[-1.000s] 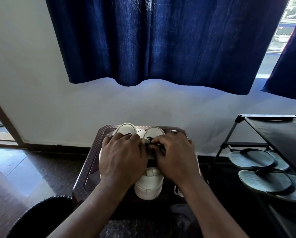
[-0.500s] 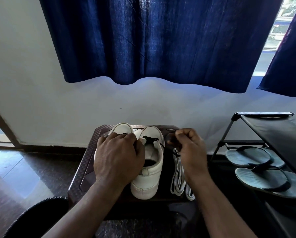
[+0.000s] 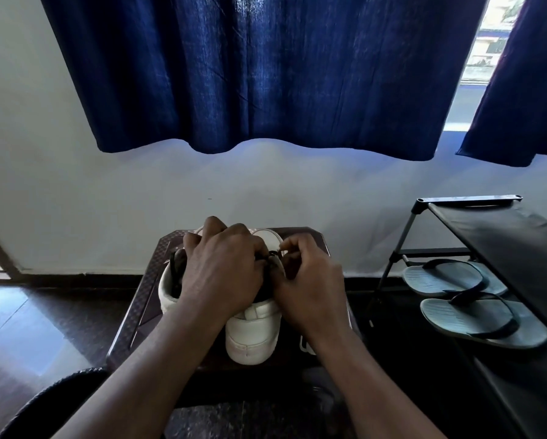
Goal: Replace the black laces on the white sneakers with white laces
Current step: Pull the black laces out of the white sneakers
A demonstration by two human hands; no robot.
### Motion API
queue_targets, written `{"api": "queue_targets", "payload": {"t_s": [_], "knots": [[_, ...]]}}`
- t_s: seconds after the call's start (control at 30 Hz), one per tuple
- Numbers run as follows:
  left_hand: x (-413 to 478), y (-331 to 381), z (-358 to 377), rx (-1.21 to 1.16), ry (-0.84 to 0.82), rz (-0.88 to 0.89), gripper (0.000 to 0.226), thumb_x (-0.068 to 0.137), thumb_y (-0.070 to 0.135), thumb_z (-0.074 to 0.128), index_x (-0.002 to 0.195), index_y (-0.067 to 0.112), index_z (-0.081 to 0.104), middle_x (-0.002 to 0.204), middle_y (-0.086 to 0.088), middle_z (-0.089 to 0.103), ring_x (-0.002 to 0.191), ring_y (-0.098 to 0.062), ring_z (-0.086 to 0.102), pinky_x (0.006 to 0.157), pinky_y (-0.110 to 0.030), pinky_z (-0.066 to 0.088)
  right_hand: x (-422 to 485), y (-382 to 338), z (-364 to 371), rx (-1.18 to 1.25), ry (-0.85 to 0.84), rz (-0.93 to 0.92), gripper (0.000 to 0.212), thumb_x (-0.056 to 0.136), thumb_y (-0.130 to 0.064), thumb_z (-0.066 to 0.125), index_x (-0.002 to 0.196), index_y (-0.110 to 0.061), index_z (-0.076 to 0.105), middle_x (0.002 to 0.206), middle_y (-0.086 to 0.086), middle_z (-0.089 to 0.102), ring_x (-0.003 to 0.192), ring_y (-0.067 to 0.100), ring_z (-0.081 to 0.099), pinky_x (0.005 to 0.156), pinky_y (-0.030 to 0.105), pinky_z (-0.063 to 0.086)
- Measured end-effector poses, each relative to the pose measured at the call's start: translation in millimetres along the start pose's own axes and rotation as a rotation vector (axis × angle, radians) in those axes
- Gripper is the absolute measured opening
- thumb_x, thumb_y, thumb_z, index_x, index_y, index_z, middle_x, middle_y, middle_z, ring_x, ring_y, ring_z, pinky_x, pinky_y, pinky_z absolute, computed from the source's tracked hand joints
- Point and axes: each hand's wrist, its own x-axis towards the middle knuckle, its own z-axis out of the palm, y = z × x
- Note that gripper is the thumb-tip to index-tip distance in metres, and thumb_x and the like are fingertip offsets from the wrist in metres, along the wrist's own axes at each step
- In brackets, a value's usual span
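Two white sneakers stand side by side on a small dark stool (image 3: 145,289), heels toward me. My left hand (image 3: 221,267) lies over the tops of both shoes, fingers curled on the right sneaker (image 3: 253,334). My right hand (image 3: 310,289) is at that shoe's right side and pinches the black lace (image 3: 272,255) near the upper eyelets. The left sneaker (image 3: 167,289) shows only its heel and a dark lace hanging inside. A loop of white laces (image 3: 303,343) peeks out under my right wrist; the rest is hidden.
A black shoe rack (image 3: 487,223) stands to the right with two grey flip-flops (image 3: 475,318) on its lower shelf. A dark round bin rim (image 3: 53,394) sits at the lower left. Behind the stool is a white wall with blue curtains (image 3: 265,74).
My right hand, which had pulled out to the right over the white laces, has come back against the right sneaker. My left hand has shifted forward and right over the shoes.
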Motion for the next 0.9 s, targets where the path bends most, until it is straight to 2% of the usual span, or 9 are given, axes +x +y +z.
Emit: {"api": "queue_targets", "payload": {"t_s": [0.17,0.3,0.43,0.5,0.57,0.67,0.77,0.83,0.9], "knots": [[-1.1,-2.6,1.5,0.021,0.034,0.064,0.013,0.092,0.045,0.063,0.098,0.037,0.072,0.104,0.018,0.064,0.114,-0.017,0.038,0.091,-0.042,0.03,-0.7,-3.7,-3.0,-0.02,0.06,-0.061,0.026,0.076,-0.026,0.076,0.098,-0.032,0.062,0.082,-0.014,0.072,0.076,0.005,0.069,0.07,0.035,0.057],[-0.9,-2.7,4.4,0.009,0.066,0.116,0.006,0.09,0.037,0.064,0.092,0.033,0.068,0.097,0.017,0.065,0.11,-0.015,0.041,0.087,-0.038,0.027,-0.1,-0.7,-1.6,-0.008,0.061,-0.02,0.023,0.076,-0.029,0.076,0.095,-0.032,0.063,0.086,-0.014,0.069,0.076,0.006,0.066,0.07,0.035,0.056],[0.0,-3.0,4.7,-0.303,0.128,-0.061,0.01,0.09,0.022,0.063,0.087,0.032,0.062,0.087,0.015,0.068,0.103,-0.018,0.053,0.09,-0.04,0.034,-2.3,-2.3,0.3,-0.083,0.096,-0.022,0.014,0.082,-0.028,0.07,0.087,-0.027,0.058,0.085,-0.012,0.064,0.073,0.017,0.06,0.064,0.035,0.048],[1.6,-4.5,2.0,-0.475,0.12,-0.17,0.012,0.09,0.023,0.063,0.084,0.034,0.063,0.081,0.015,0.069,0.097,-0.019,0.061,0.095,-0.047,0.045,-1.1,-3.2,-0.9,-0.092,0.113,-0.035,0.014,0.083,-0.027,0.071,0.086,-0.027,0.057,0.083,-0.012,0.062,0.072,0.018,0.059,0.061,0.034,0.044],[2.1,-5.7,0.1,-0.53,0.107,-0.187,0.008,0.089,0.028,0.062,0.085,0.036,0.064,0.08,0.014,0.07,0.097,-0.019,0.063,0.096,-0.05,0.048,0.8,-2.8,-3.3,-0.073,0.129,-0.05,0.013,0.082,-0.026,0.072,0.085,-0.027,0.059,0.08,-0.013,0.062,0.07,0.014,0.058,0.06,0.033,0.045],[-1.7,-2.4,-1.8,-0.364,0.07,-0.096,0.006,0.092,0.035,0.064,0.095,0.033,0.06,0.08,0.013,0.067,0.107,-0.017,0.053,0.096,-0.041,0.037,1.2,-1.8,-6.0,-0.036,0.151,-0.036,0.012,0.079,-0.023,0.075,0.084,-0.028,0.064,0.078,-0.014,0.066,0.071,0.008,0.061,0.064,0.03,0.05],[-3.8,0.3,2.2,-0.177,0.022,0.032,0.016,0.091,0.04,0.064,0.106,0.037,0.059,0.092,0.015,0.07,0.116,-0.018,0.046,0.095,-0.044,0.033,-0.2,1.0,-5.4,-0.021,0.129,-0.001,0.012,0.075,-0.022,0.073,0.081,-0.027,0.065,0.077,-0.014,0.067,0.072,0.006,0.063,0.066,0.03,0.052],[-4.0,1.1,4.8,-0.139,0.038,0.058,0.009,0.092,0.037,0.064,0.1,0.035,0.066,0.097,0.016,0.069,0.114,-0.019,0.048,0.095,-0.045,0.038,-1.0,1.1,-4.7,-0.024,0.125,0.017,0.012,0.075,-0.025,0.073,0.081,-0.028,0.063,0.078,-0.013,0.067,0.072,0.007,0.062,0.066,0.031,0.051],[-4.6,3.8,4.3,-0.17,0.091,0.051,0.002,0.092,0.033,0.065,0.093,0.034,0.066,0.089,0.018,0.066,0.106,-0.017,0.053,0.09,-0.042,0.039,-1.9,-0.2,-3.4,-0.041,0.131,0.025,0.012,0.077,-0.026,0.072,0.081,-0.028,0.062,0.079,-0.012,0.066,0.072,0.011,0.061,0.065,0.033,0.049]]}}
